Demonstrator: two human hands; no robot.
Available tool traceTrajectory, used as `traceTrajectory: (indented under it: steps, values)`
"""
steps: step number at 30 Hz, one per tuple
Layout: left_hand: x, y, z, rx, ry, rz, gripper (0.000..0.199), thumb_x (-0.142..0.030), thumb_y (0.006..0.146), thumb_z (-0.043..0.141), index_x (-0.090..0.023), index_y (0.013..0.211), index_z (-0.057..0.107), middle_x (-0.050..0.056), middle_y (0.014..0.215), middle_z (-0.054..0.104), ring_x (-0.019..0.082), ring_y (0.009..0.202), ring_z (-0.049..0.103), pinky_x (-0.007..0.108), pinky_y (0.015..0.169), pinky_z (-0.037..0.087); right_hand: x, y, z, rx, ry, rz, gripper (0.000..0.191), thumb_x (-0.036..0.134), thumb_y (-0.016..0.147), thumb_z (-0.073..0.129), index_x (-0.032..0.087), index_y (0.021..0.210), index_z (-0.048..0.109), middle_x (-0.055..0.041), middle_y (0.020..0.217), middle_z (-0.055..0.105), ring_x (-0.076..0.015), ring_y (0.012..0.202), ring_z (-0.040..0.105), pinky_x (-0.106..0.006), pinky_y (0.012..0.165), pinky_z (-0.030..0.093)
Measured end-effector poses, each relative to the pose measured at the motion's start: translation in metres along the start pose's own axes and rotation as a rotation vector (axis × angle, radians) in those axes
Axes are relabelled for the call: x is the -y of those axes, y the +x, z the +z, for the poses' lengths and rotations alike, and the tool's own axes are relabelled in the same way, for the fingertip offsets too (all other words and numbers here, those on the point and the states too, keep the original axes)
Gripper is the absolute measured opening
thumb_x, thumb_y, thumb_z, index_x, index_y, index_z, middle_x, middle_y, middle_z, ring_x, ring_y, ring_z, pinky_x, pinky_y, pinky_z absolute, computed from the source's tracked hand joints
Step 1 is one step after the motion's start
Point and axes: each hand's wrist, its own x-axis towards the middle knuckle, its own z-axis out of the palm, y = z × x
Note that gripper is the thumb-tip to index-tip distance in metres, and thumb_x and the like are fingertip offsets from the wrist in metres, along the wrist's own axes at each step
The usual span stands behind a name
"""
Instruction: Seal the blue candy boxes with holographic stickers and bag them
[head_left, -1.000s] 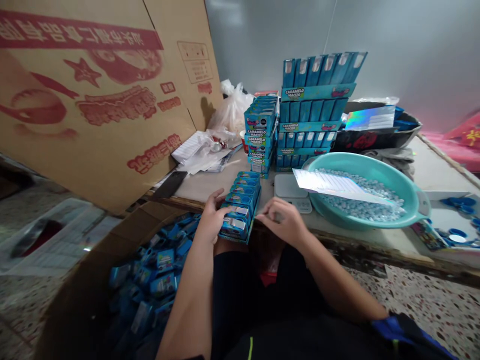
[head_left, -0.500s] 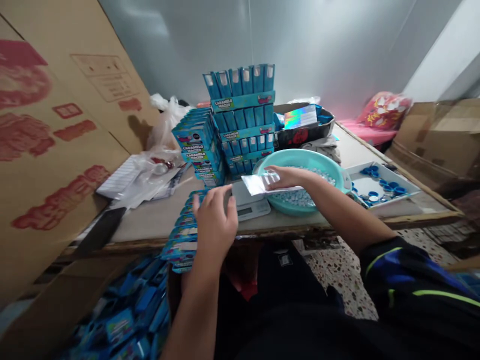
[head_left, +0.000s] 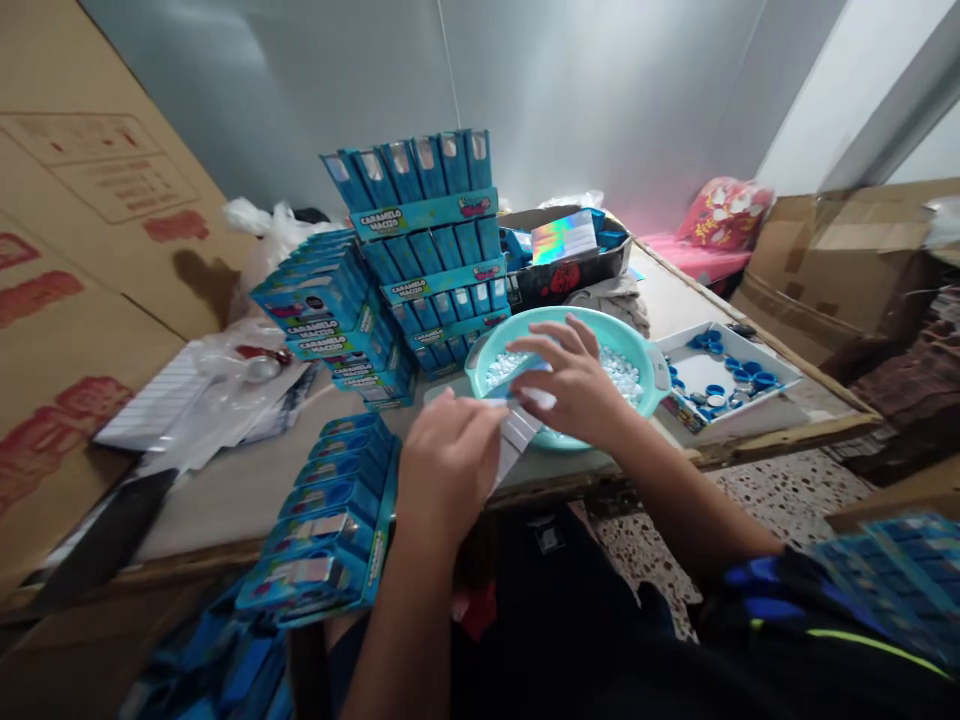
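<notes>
My left hand [head_left: 452, 462] pinches one side of a silvery white card or packet [head_left: 516, 440] at the table's front edge. The fingers of my right hand [head_left: 574, 385] are bent round the packet's upper end, over the near-left part of a turquoise basin [head_left: 651, 350]. White pellets [head_left: 621, 375] lie in the basin. A pale scale lies mostly hidden behind my hands. Left of my left hand, a display box [head_left: 330, 520] of blue packs stands at the table edge.
Stacked blue display boxes [head_left: 439, 215] stand behind the hands, beside another stack [head_left: 330, 310]. A white tray [head_left: 776, 388] with blue round pieces is right of the basin. A dark carton [head_left: 559, 285] sits behind it. Plastic bags [head_left: 232, 375] and large cardboard [head_left: 67, 250] are left.
The view has shifted right. My left hand has closed on the packet, which my right hand held alone before. The packet now tilts downward, nearer the table edge.
</notes>
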Motion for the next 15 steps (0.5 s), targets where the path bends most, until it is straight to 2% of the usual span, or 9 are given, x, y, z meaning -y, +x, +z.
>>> traceTrajectory:
  steps: [2, 3, 5, 7, 9, 11, 13, 15]
  values:
    - [-0.007, -0.005, -0.008, 0.214, -0.129, 0.101, 0.014, -0.026, 0.093, 0.064, -0.028, 0.096, 0.078, 0.003, 0.092, 0.075, 0.021, 0.088, 0.067, 0.036, 0.101, 0.046, 0.006, -0.025, -0.009, 0.053, 0.05, -0.053, 0.012, 0.017, 0.09, 0.069, 0.028, 0.094, 0.073, 0.0009, 0.138, 0.063, -0.0286, 0.14, 0.047, -0.057, 0.121, 0.027]
    - [-0.008, -0.007, -0.01, 0.325, -0.185, 0.082, 0.012, -0.031, 0.093, 0.066, -0.028, 0.095, 0.078, 0.002, 0.093, 0.076, 0.02, 0.086, 0.067, 0.033, 0.092, 0.049, 0.006, -0.037, -0.011, 0.105, 0.087, -0.059, 0.014, 0.016, 0.092, 0.066, 0.027, 0.098, 0.072, 0.0001, 0.137, 0.065, -0.0269, 0.138, 0.05, -0.054, 0.118, 0.033]
    - [-0.008, -0.005, -0.01, 0.476, -0.21, -0.076, 0.026, -0.043, 0.097, 0.062, -0.024, 0.088, 0.077, 0.003, 0.089, 0.074, 0.02, 0.081, 0.067, 0.031, 0.074, 0.048, 0.004, -0.056, -0.012, 0.201, 0.148, -0.046, 0.016, 0.017, 0.095, 0.061, 0.025, 0.105, 0.07, -0.0015, 0.132, 0.068, -0.024, 0.13, 0.058, -0.049, 0.111, 0.043]
    - [-0.007, 0.002, -0.005, 0.478, -0.09, -0.273, 0.04, -0.049, 0.101, 0.052, -0.021, 0.084, 0.076, 0.005, 0.084, 0.072, 0.022, 0.079, 0.066, 0.032, 0.068, 0.044, 0.003, -0.069, -0.008, 0.239, 0.16, -0.032, 0.014, 0.025, 0.097, 0.063, 0.025, 0.11, 0.07, -0.0021, 0.13, 0.07, -0.0229, 0.125, 0.062, -0.048, 0.111, 0.045]
    - [-0.005, 0.012, 0.005, 0.436, 0.094, -0.357, 0.039, -0.046, 0.102, 0.05, -0.019, 0.095, 0.077, 0.007, 0.089, 0.071, 0.025, 0.087, 0.065, 0.034, 0.071, 0.044, 0.004, -0.078, -0.002, 0.199, 0.14, -0.036, 0.022, 0.039, 0.097, 0.069, 0.025, 0.113, 0.07, -0.0031, 0.129, 0.07, -0.024, 0.124, 0.063, -0.049, 0.112, 0.045]
    - [-0.005, 0.02, 0.017, 0.512, 0.213, -0.331, 0.033, -0.044, 0.099, 0.058, -0.018, 0.109, 0.076, 0.011, 0.103, 0.07, 0.029, 0.098, 0.064, 0.036, 0.078, 0.046, 0.007, -0.085, 0.003, 0.129, 0.098, -0.044, 0.031, 0.046, 0.096, 0.071, 0.024, 0.117, 0.07, -0.0051, 0.129, 0.071, -0.0261, 0.125, 0.062, -0.049, 0.109, 0.049]
    - [-0.006, 0.024, 0.028, 0.623, 0.262, -0.299, 0.033, -0.042, 0.097, 0.06, -0.017, 0.112, 0.076, 0.013, 0.109, 0.068, 0.03, 0.102, 0.063, 0.037, 0.081, 0.047, 0.009, -0.091, 0.007, 0.08, 0.053, -0.046, 0.028, 0.041, 0.099, 0.067, 0.023, 0.12, 0.07, -0.0057, 0.13, 0.071, -0.0262, 0.124, 0.063, -0.047, 0.104, 0.053]
    - [-0.007, 0.022, 0.037, 0.639, 0.284, -0.288, 0.032, -0.041, 0.098, 0.059, -0.016, 0.111, 0.076, 0.014, 0.107, 0.066, 0.031, 0.101, 0.062, 0.039, 0.081, 0.047, 0.01, -0.094, 0.01, 0.068, 0.02, -0.05, 0.025, 0.034, 0.101, 0.064, 0.024, 0.123, 0.069, -0.0053, 0.131, 0.07, -0.0253, 0.123, 0.064, -0.046, 0.101, 0.056]
